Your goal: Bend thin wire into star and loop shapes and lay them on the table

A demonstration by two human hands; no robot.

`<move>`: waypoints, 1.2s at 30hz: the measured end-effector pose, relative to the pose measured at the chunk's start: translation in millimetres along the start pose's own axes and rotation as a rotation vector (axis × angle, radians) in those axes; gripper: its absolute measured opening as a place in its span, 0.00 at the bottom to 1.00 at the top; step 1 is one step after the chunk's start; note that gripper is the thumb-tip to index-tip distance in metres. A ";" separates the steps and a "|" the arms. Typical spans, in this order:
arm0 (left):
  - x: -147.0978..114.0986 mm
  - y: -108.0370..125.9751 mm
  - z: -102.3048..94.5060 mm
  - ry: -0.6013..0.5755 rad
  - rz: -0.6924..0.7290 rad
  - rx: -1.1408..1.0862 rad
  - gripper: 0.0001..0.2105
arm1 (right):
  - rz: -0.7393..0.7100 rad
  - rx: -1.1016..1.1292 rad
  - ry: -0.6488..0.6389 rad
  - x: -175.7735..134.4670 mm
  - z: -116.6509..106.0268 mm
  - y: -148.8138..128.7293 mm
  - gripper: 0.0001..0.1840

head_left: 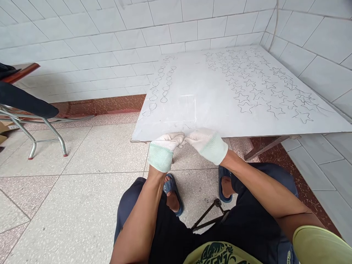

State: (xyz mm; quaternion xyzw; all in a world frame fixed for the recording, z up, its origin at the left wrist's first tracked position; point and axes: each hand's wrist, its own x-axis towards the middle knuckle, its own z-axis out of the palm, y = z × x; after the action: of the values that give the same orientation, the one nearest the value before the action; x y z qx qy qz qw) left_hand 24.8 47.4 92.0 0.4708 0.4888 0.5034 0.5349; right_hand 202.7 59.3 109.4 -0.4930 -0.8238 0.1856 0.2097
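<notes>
Our left hand [172, 140] and right hand [202, 141] pinch one wire [187, 126], seemingly unfinished, at the worktop [211, 106] edge; beyond our grip, shaped wire stars [245, 107] lie rightward, looped wires [164, 96] leftward.

The left grip [167, 140] and right grip [201, 139] mostly hide what is probably a thin wire [186, 125].
</notes>
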 end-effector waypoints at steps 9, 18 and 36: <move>5.9 -4.4 0.7 -0.008 0.090 0.008 0.18 | -0.074 0.184 0.013 5.5 4.8 12.4 0.29; 10.9 1.6 -11.4 -0.066 0.048 0.050 0.25 | -0.158 0.108 0.021 6.4 6.8 22.6 0.19; 7.1 -0.4 -24.8 -0.305 -0.224 0.248 0.15 | -0.315 0.047 -0.028 -3.9 -4.9 17.0 0.18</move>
State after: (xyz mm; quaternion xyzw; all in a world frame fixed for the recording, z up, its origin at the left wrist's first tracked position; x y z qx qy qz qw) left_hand 0.2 54.7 89.4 0.5466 0.5095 0.2998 0.5931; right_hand 219.4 63.8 104.3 -0.3501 -0.8892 0.1764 0.2361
